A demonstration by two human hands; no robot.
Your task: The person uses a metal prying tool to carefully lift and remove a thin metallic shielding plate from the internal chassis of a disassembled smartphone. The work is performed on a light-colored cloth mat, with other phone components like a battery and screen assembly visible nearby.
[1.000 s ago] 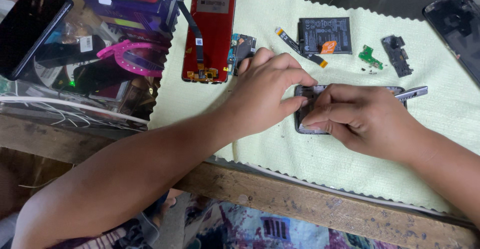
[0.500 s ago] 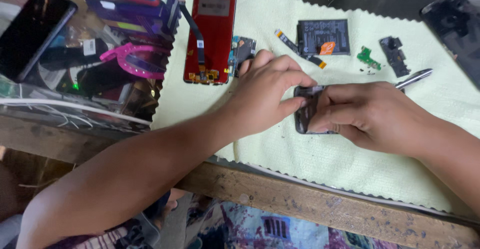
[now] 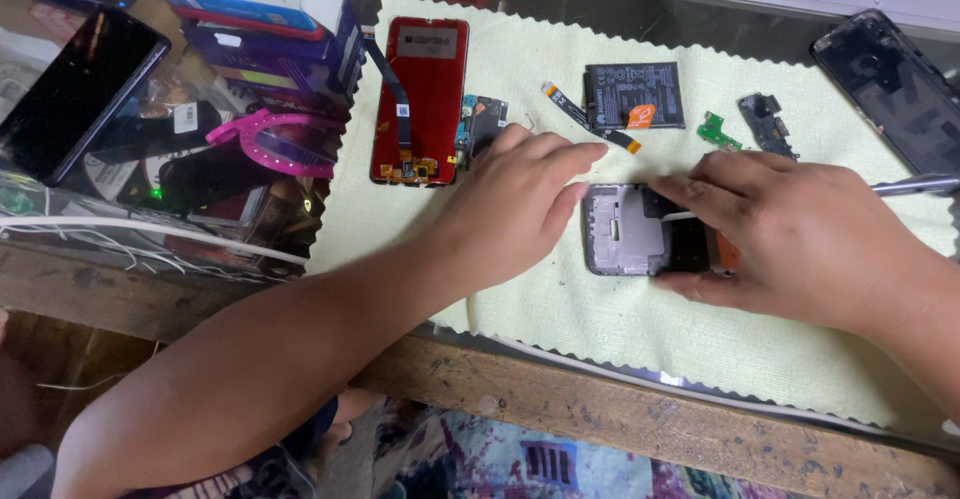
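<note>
On the pale yellow cloth (image 3: 560,319), a grey phone frame (image 3: 630,231) lies between the hands: the left hand (image 3: 515,204) rests flat beside its left edge, fingers together and fingertips just touching it, while the right hand (image 3: 790,234) pinches its right end and covers that part. A metal tool (image 3: 915,186) seems tucked under the right hand, though its tip is hidden. Behind lie a red screen panel (image 3: 425,99), a black battery (image 3: 633,94), a green circuit piece (image 3: 717,132) and a dark phone (image 3: 890,84).
</note>
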